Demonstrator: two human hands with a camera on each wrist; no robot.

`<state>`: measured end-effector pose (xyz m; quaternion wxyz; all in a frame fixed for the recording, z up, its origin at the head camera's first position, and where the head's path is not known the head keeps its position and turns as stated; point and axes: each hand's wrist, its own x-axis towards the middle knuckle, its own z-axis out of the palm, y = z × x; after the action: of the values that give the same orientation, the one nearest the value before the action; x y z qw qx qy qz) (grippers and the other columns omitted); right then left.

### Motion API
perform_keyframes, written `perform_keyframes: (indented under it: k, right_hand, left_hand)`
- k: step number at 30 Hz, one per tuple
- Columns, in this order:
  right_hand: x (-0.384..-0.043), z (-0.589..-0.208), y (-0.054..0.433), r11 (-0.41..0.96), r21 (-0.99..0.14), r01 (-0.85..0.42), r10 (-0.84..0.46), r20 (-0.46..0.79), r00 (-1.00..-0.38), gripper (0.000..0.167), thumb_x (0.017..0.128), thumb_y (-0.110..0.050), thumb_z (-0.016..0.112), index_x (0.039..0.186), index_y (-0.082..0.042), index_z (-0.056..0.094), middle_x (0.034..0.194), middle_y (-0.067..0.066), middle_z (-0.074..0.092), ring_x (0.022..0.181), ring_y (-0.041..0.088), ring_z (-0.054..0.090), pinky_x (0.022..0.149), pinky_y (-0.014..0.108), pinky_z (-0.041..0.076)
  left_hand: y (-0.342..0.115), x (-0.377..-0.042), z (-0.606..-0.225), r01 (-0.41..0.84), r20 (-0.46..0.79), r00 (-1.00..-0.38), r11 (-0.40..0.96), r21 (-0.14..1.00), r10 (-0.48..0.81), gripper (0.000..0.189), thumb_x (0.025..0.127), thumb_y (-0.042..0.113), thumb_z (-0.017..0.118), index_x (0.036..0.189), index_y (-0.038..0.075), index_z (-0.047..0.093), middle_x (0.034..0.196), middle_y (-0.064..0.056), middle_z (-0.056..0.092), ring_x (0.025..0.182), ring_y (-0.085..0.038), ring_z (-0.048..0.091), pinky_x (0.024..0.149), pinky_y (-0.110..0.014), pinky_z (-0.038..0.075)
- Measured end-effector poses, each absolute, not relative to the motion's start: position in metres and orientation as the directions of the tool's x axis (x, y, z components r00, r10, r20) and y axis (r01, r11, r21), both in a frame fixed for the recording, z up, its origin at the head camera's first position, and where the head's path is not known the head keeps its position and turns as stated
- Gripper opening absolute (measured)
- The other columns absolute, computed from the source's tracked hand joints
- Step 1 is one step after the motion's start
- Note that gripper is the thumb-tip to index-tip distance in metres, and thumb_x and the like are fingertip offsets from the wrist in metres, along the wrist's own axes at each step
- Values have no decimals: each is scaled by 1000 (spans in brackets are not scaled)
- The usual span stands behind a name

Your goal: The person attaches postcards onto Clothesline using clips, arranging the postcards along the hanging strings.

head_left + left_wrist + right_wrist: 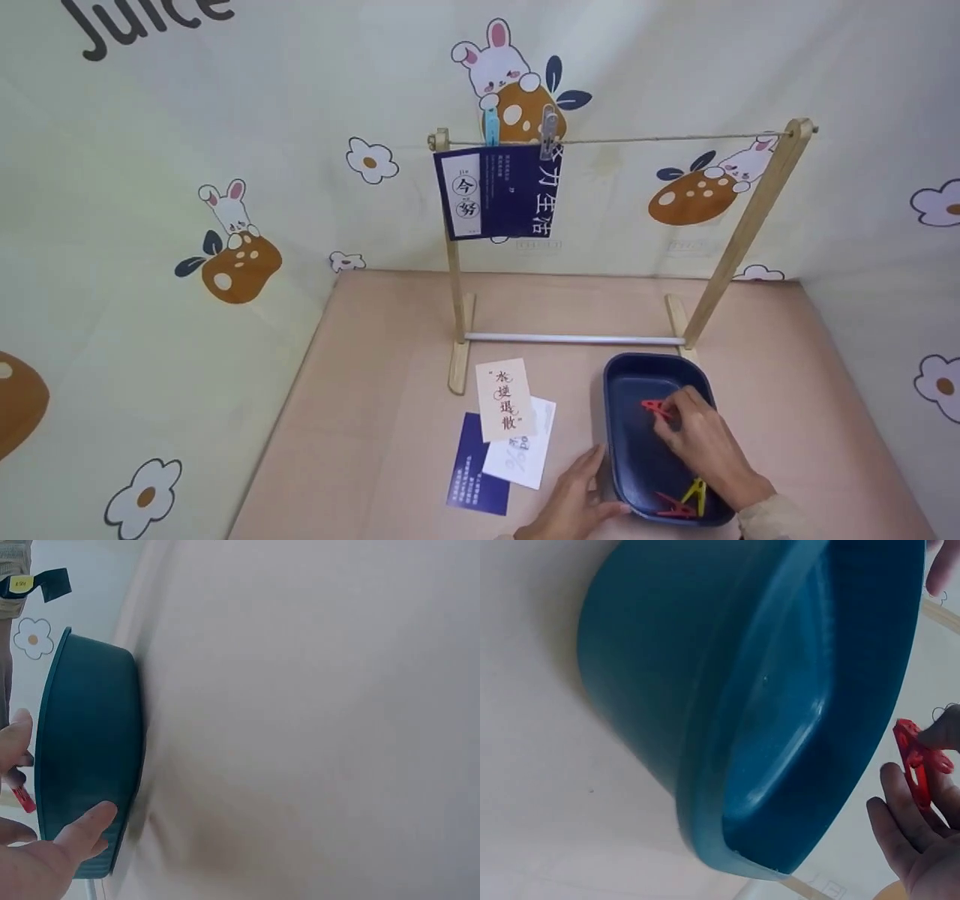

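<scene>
My right hand [701,439] pinches a red clothespin [656,407] between thumb and fingers, above the dark blue plastic basin [611,420]. In the right wrist view the red clothespin [915,757] shows past the basin's rim, with the other fingers spread beneath it. My left hand [574,499] rests against the basin's near left side, one finger stretched along the outer wall in the left wrist view. Inside the basin's near end lie a yellow clothespin [697,495] and a red one [675,511].
Left of the basin, a pink card [499,397] overlaps a white card [536,465] and a dark blue card [469,472]. Behind stands a wooden frame [724,247] with a cord [637,139]. A blue clip [491,127] and a grey clip [548,131] hold up a printed card [510,202].
</scene>
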<state>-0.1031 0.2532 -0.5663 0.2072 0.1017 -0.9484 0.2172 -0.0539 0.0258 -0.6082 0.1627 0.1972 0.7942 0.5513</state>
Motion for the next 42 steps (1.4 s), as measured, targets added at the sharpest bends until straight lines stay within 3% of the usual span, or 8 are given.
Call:
perform_keyframes:
  k: [5, 8, 12, 17, 23, 28, 35, 42]
  right_hand:
    - [-103, -562, 250, 889, -350, -295, -116, 451, -885, 22, 81, -6, 79, 91, -8, 59, 89, 3, 54, 69, 11, 56, 56, 32, 54]
    - [-103, -560, 247, 891, -323, -319, -145, 463, -874, 19, 86, -10, 77, 94, -10, 60, 92, 3, 53, 70, 11, 54, 56, 33, 53]
    - [-105, -558, 242, 877, -294, -381, -196, 505, -841, 19, 85, -9, 79, 94, -13, 63, 91, 2, 55, 70, 10, 53, 56, 31, 52]
    - [-106, -555, 238, 859, -253, -446, -237, 575, -783, 22, 81, -5, 80, 94, -14, 65, 89, 1, 56, 69, 10, 54, 55, 28, 50]
    - [-110, -552, 234, 846, -224, -484, -279, 588, -760, 20, 83, -2, 76, 92, -13, 62, 88, 3, 54, 68, 11, 51, 53, 26, 46]
    - [-111, -552, 229, 839, -294, -459, -244, 549, -799, 19, 85, -3, 75, 93, -11, 59, 87, 0, 52, 71, 7, 48, 57, 27, 46]
    - [-109, -549, 225, 718, -572, -397, -106, 474, -874, 40, 84, -1, 77, 118, -1, 57, 89, -3, 63, 71, 0, 56, 59, 24, 52]
    - [-113, -542, 221, 595, -620, -512, -84, 585, -807, 46, 70, 7, 84, 112, 0, 66, 87, -1, 65, 71, 0, 58, 62, 13, 48]
  left_hand:
    - [20, -59, -606, 86, -65, -892, 309, 947, 448, 79, 86, 24, 78, 150, -1, 40, 155, -23, 42, 141, -36, 44, 95, -27, 56]
    - [17, -63, -605, 133, -28, -906, 347, 928, 422, 72, 87, 26, 77, 145, -4, 46, 147, -22, 50, 132, -35, 53, 96, -30, 56]
    - [13, -70, -602, 164, -5, -921, 400, 902, 388, 59, 90, 27, 75, 137, -1, 54, 134, -16, 59, 118, -34, 62, 98, -33, 55]
    - [1, -80, -600, 94, -76, -943, 478, 874, 325, 42, 95, 28, 69, 128, 4, 60, 124, -13, 63, 111, -32, 65, 93, -33, 56]
    - [-18, -103, -602, 61, -39, -990, 666, 743, 134, 26, 94, 19, 68, 114, 2, 67, 102, -12, 65, 95, -27, 64, 82, -38, 55]
    - [-35, -121, -599, -28, -10, -1000, 778, 628, -28, 23, 90, 17, 72, 104, -1, 68, 94, -15, 62, 90, -31, 64, 78, -48, 54]
    - [-46, -133, -603, -157, -39, -986, 804, 574, -164, 33, 85, 20, 79, 98, -5, 61, 90, -19, 54, 83, -31, 58, 70, -48, 52]
    - [-46, -140, -610, -244, -72, -966, 773, 585, -250, 56, 79, 23, 84, 115, -9, 55, 99, -23, 51, 86, -33, 58, 72, -48, 53]
